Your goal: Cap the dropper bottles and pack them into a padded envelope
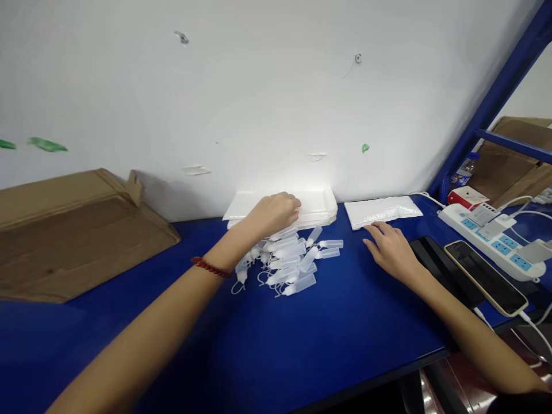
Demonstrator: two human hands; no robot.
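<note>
My left hand point(276, 214), with a red beaded bracelet on its wrist, is over the front of a stack of white padded envelopes point(317, 207) against the wall. Its fingers are curled together, and what they hold, if anything, is hidden. Just below lies a heap of small translucent squeeze bottles point(287, 261) with white caps and thin looped cords. My right hand point(390, 247) rests with fingers apart at the near edge of a single white padded envelope point(382, 211), its fingertips touching or almost touching it. Nothing shows in that hand.
A brown cardboard box point(86, 236) occupies the left of the blue table point(328, 339). To the right lie a black phone point(446, 270), a phone in a light case point(487, 279) and a white power strip point(491, 238) with chargers and cables. A blue metal frame point(487, 103) rises behind.
</note>
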